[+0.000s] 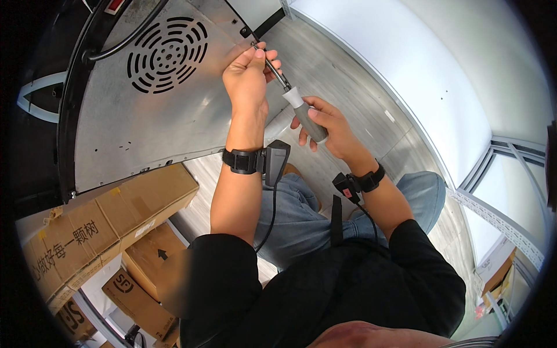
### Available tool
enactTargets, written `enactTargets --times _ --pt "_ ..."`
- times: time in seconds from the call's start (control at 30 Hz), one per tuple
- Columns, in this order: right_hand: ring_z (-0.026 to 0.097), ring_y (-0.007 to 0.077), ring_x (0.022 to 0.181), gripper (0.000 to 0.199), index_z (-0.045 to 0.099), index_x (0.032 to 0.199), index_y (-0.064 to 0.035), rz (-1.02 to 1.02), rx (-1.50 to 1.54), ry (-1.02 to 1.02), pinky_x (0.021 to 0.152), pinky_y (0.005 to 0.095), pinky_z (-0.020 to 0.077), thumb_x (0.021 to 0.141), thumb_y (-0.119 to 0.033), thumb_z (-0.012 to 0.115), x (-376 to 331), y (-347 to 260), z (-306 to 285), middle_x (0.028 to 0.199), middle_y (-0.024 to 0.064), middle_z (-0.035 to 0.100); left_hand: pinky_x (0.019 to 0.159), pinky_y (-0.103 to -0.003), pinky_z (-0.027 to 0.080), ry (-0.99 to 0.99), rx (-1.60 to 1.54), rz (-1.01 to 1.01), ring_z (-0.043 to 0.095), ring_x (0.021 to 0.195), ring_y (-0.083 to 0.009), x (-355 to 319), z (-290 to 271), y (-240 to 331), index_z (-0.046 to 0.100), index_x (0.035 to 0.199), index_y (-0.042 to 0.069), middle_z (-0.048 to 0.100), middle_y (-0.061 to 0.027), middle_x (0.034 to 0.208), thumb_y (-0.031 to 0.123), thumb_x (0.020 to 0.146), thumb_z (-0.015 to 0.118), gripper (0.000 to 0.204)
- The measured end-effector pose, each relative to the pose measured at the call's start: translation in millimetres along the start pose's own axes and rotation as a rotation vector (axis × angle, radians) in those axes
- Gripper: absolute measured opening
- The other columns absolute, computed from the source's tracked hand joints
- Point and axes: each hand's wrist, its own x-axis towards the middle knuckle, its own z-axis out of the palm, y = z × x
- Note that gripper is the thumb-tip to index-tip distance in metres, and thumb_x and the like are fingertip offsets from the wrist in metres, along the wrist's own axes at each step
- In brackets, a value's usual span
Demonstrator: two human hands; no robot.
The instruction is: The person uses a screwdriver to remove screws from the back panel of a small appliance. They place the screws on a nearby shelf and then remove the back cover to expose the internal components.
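My right hand (326, 124) is wrapped round the grey handle of a screwdriver (310, 119), which has a pale collar and a dark metal shaft. The shaft slants up and left toward the edge of a large metal panel (191, 122) with round vent slots. Near the tip, my left hand (249, 72) pinches the shaft with thumb and fingers, close against the panel's edge. Those fingers hide part of the tip, and I cannot make out a screw there. Each wrist wears a black strap with a small dark device.
A black cable (130, 37) loops across the panel's upper left. Several cardboard boxes (145, 203) are stacked at the lower left, below the panel. Grey wood-look floor (348, 75) lies beyond my hands. A white wall panel (394, 52) curves along the right, with metal shelf framing (499, 220).
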Motion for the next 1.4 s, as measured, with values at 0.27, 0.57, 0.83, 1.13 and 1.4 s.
enactTargets --times 0.27,0.57,0.83,1.13,1.4 --pt "0.056 0.0094 0.072 0.045 0.047 0.124 -0.0018 -0.212 -0.349 0.209 0.057 0.0226 0.0476 0.086 -0.017 0.064 7.9 19.7 -1.0 0.096 0.0072 0.057 0.057 -0.025 0.05 -0.002 0.085 0.036 0.061 0.064 -0.0126 0.2 1.0 -0.1 0.065 0.095 0.0 0.065 -0.0059 0.08 0.011 0.086 0.064 0.014" --pt "0.06 0.0118 0.077 0.043 0.048 0.124 -0.0029 -0.17 -0.219 0.179 0.056 0.0234 0.0475 0.086 -0.017 0.063 5.2 10.3 5.0 0.099 0.0085 0.058 0.055 -0.024 0.048 -0.01 0.056 0.025 0.06 0.063 -0.0117 1.8 -1.8 -0.8 0.064 0.101 -0.001 0.067 -0.0081 0.082 0.007 0.088 0.06 0.016" --pt "0.059 0.0104 0.073 0.037 0.047 0.124 -0.0035 -0.125 -0.152 0.121 0.053 0.0222 0.0453 0.089 -0.014 0.058 0.9 8.0 3.2 0.1 0.0091 0.06 0.055 -0.024 0.048 -0.031 0.047 0.023 0.06 0.063 -0.0118 -1.2 -1.9 0.3 0.062 0.103 -0.001 0.067 -0.009 0.083 0.006 0.088 0.057 0.018" --pt "0.058 0.0108 0.071 0.037 0.048 0.124 -0.0038 -0.11 -0.135 0.131 0.052 0.022 0.0433 0.089 -0.014 0.057 -11.8 2.6 -3.6 0.097 0.0091 0.06 0.054 -0.024 0.049 -0.068 0.033 0.016 0.061 0.063 -0.0134 -9.0 2.6 -0.8 0.054 0.112 -0.002 0.067 -0.0109 0.083 0.009 0.087 0.058 0.027" --pt "0.06 0.013 0.07 0.038 0.049 0.123 -0.0037 -0.148 -0.103 0.178 0.052 0.0236 0.0428 0.088 -0.015 0.057 -41.3 2.8 -27.9 0.095 0.0098 0.062 0.059 -0.025 0.049 -0.187 -0.003 -0.008 0.062 0.067 -0.016 -31.0 26.1 -10.9 0.051 0.111 0.001 0.065 -0.0111 0.08 0.027 0.096 0.047 0.03"
